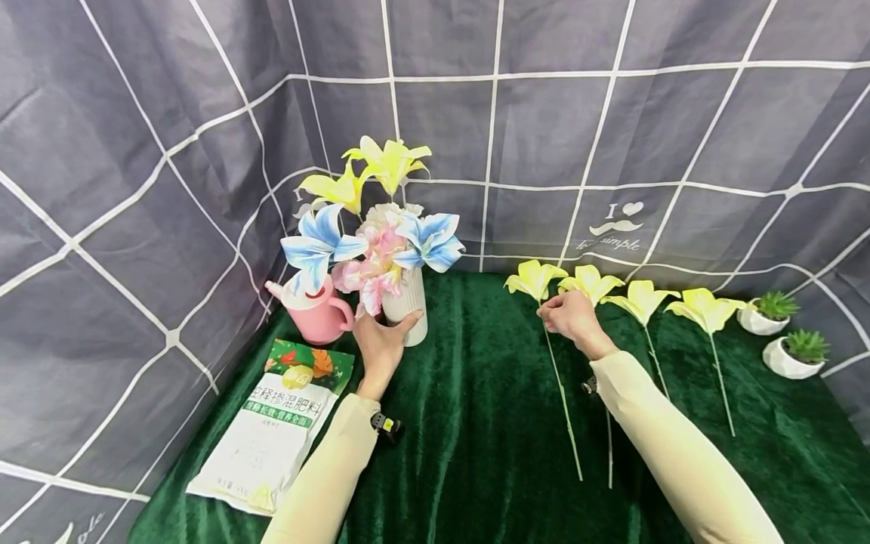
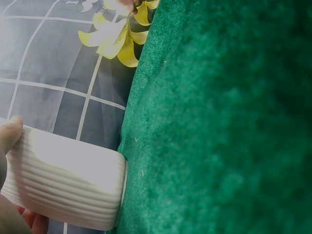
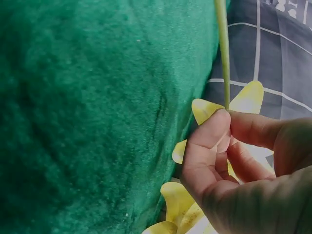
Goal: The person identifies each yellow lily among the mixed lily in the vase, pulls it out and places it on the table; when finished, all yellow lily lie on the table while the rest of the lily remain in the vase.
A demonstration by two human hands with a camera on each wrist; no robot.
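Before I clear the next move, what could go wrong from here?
Tall flowers may make the white vase tip if the left hand slips. The right hand pinches the stem just below the yellow bloom, so its long free end might swing. The pink watering can, close beside the left hand, could get knocked.

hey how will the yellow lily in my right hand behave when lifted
The yellow lily will probably feel light, its stem being so thin. That stem looks nearly straight, so likely fairly stiff. The broad bloom may make it top-heavy.
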